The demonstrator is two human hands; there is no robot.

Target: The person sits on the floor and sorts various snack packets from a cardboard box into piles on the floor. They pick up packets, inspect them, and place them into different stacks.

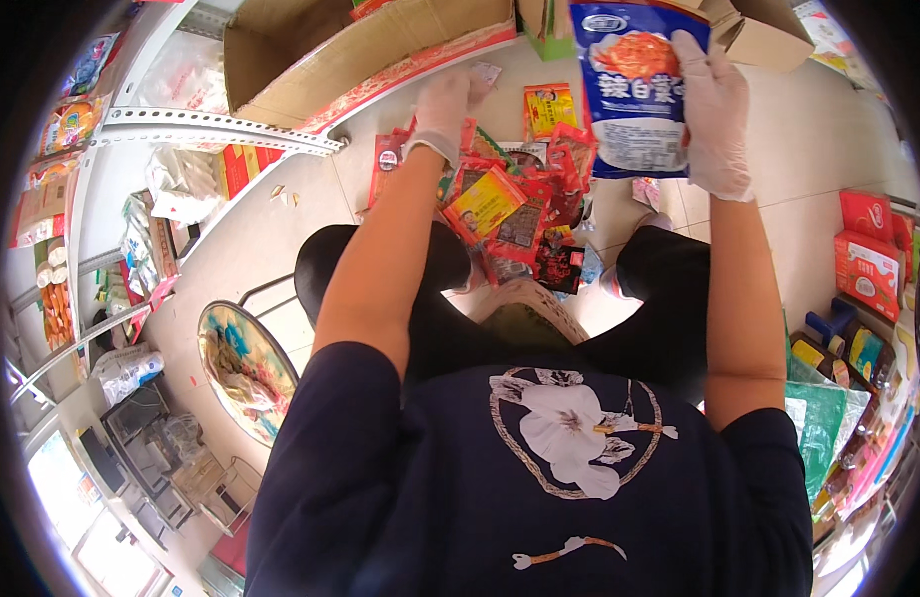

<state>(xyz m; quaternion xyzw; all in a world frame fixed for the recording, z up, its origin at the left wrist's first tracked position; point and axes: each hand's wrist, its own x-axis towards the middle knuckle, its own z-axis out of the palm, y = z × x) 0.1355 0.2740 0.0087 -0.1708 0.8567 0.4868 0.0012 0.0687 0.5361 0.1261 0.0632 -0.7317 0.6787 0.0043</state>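
Observation:
My right hand [718,124], in a thin clear glove, grips the right edge of a blue pouch [634,144] with a picture of reddish food on it. The pouch is held up, its printed side in view. Farther left, my gloved left hand [443,111] is stretched out over the floor, its fingers closed at a small pale printed packet [487,73]. Below and between the hands lies a loose heap of red and yellow snack packets [514,214], with a black packet [559,269] at its near end. A yellow-and-red packet [549,107] lies just beyond the heap.
A long open cardboard box [380,62] sits on the white metal shelf [221,121] at the far left. A patterned round stool [243,373] stands left of my knees. Red boxes [868,269] and dark bottles [843,343] line the right side.

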